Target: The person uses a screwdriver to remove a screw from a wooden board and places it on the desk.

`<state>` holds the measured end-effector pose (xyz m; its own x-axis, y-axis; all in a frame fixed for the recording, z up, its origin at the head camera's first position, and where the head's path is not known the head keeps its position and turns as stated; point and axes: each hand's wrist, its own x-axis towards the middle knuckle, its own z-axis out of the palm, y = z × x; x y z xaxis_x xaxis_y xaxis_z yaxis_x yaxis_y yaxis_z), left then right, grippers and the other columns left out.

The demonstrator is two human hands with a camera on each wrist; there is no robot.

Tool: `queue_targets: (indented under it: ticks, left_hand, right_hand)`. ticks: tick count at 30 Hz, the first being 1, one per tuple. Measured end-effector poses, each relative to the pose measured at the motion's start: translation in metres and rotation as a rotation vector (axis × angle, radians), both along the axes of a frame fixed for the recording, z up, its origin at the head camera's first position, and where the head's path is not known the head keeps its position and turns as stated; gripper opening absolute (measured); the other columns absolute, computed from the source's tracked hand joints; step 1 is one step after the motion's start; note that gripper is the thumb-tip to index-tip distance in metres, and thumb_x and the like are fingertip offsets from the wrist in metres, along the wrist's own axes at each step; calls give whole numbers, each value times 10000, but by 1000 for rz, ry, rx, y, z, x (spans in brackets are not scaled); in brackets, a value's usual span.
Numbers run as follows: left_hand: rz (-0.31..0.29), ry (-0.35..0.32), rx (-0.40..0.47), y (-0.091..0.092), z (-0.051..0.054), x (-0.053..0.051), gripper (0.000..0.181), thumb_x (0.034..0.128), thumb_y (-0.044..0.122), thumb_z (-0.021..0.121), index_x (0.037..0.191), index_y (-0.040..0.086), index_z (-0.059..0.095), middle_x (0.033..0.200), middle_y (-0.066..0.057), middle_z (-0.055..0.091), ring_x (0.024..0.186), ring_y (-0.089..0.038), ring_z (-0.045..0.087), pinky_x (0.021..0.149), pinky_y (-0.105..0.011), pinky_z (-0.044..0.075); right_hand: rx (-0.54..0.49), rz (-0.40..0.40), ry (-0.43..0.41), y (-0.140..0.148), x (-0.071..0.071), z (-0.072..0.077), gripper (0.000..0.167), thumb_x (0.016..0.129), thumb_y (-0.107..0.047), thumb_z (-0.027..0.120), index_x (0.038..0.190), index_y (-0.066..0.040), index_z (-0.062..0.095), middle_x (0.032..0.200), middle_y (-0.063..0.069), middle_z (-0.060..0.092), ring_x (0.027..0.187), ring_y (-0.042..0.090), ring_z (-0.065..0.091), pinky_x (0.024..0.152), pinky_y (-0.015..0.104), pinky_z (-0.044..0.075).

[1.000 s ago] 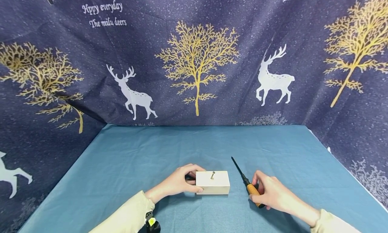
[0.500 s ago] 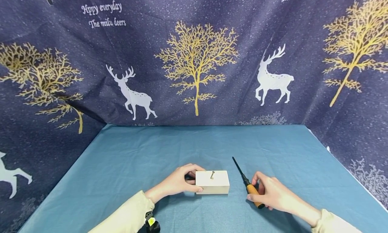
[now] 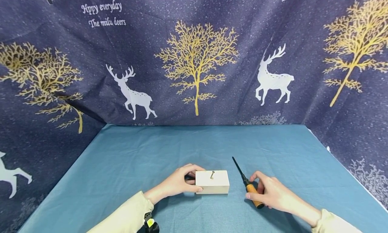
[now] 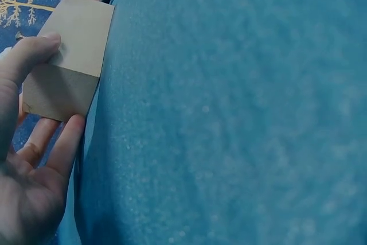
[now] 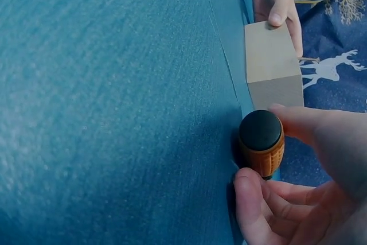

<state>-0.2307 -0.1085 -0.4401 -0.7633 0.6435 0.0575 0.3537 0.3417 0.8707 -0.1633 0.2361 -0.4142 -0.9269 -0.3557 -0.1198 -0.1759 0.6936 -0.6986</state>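
My left hand (image 3: 179, 180) grips the left end of a pale wooden block (image 3: 216, 189), thumb on the near side and fingers behind. A screw (image 3: 213, 174) stands up from the block's top, tilted a little. To the right lies a screwdriver (image 3: 254, 193) with an orange handle, black end cap and dark shaft, its tip pointing away and slightly left. My right hand (image 3: 272, 194) has thumb and fingers curled round the handle. In the right wrist view the handle's black cap (image 5: 261, 130) sits between thumb and fingers. Some right fingers are hidden behind the handle in the head view.
A blue cloth (image 3: 169, 145) covers the table. Behind and at both sides hangs a dark curtain (image 3: 218, 101) printed with deer and trees. A black device with a yellow-green spot (image 3: 150, 222) is at the left wrist.
Right thumb and index finger have shifted slightly left across the screwdriver handle; the screwdriver itself has moved very little. My left hand, the block and the screw stay in place.
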Motion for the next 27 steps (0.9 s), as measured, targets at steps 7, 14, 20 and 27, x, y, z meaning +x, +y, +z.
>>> queue_targets:
  ticks: [7, 14, 20, 27]
  left_hand:
    - [-2, -2, -7, 0, 0, 1, 510, 844, 252, 800, 1315, 243, 607, 1236, -67, 577, 1074, -118, 596, 930, -187, 546]
    - [-27, -60, 1, 0, 5, 3, 531, 856, 245, 788, 1344, 218, 582, 1255, -94, 546, 1102, -137, 579, 966, -224, 546]
    - [-24, -36, -27, 2, 10, 3, 550, 858, 257, 787, 1360, 200, 569, 1278, -69, 526, 1132, -154, 564, 949, -201, 537]
    - [46, 150, -84, 11, 21, 1, 515, 865, 365, 764, 1318, 173, 611, 1267, -33, 591, 1166, -240, 565, 952, -336, 517]
  right_hand:
    - [4, -11, 2, 1, 0, 2, 493, 896, -431, 704, 1187, -72, 531, 698, 14, 576, 426, 127, 523, 393, 302, 477]
    - [67, -20, 93, 2, -1, 6, 411, 930, -415, 665, 1156, -90, 558, 691, -46, 578, 494, 56, 497, 460, 244, 431]
    - [100, -52, 118, 2, -2, 12, 422, 933, -428, 656, 1172, -95, 555, 725, -58, 592, 516, 54, 482, 477, 243, 409]
    - [105, -69, 135, 4, -3, 17, 384, 947, -391, 648, 1175, -97, 555, 752, -46, 601, 519, 52, 496, 481, 238, 419]
